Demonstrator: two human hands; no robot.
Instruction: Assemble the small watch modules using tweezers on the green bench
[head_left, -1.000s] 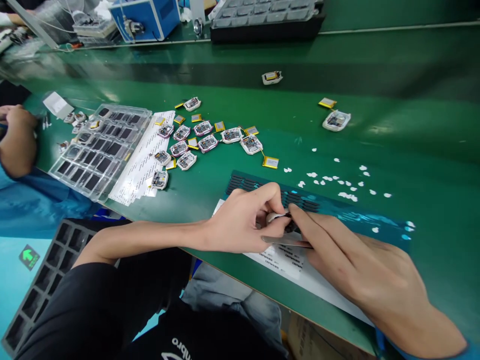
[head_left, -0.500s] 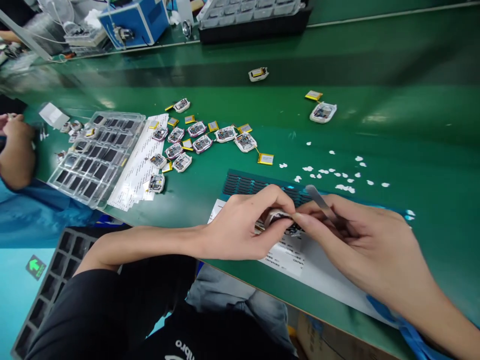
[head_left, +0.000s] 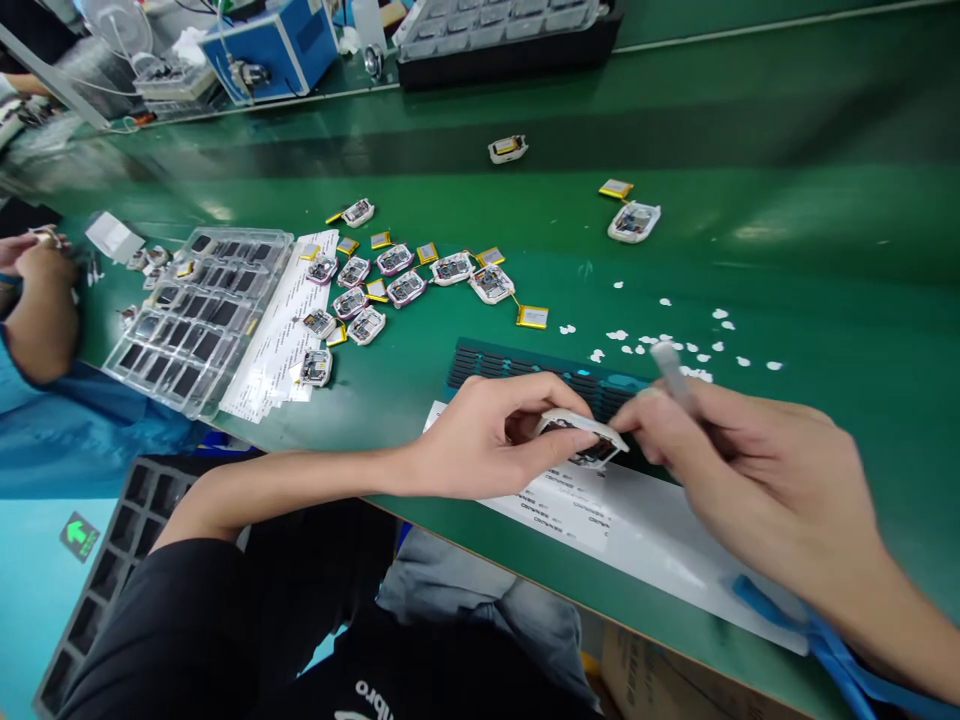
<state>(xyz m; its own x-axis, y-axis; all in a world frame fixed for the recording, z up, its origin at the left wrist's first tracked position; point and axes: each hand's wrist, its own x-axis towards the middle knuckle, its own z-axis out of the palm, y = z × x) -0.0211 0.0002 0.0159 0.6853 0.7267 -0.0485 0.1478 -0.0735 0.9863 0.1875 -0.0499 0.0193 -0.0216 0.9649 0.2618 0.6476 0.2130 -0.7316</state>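
Note:
My left hand (head_left: 499,435) holds a white watch-like case (head_left: 581,435) between thumb and fingers. The case is tilted, and dark electronic parts show inside it. Close to its right end is my right hand (head_left: 757,470), thumb and index finger pressed together. A flat grey metal tool (head_left: 673,372) is gripped in that hand and sticks up past the fingers; its other end is hidden. Whether the fingertips also pinch something small, I cannot tell. Beneath the hands lie a dark sheet of black strips (head_left: 495,367) and a printed white sheet (head_left: 570,510).
Several open cases with yellow-edged batteries (head_left: 405,288) lie left of centre. Small white stickers (head_left: 666,302) are scattered at right. A clear tray (head_left: 199,320) stands at left, near a co-worker's hand (head_left: 45,255). Farther back are two more cases (head_left: 634,222) and a black-based tray (head_left: 510,60).
My right hand has drawn back to the right from the case, which now shows more fully in my left hand. The two far cases have shifted slightly left.

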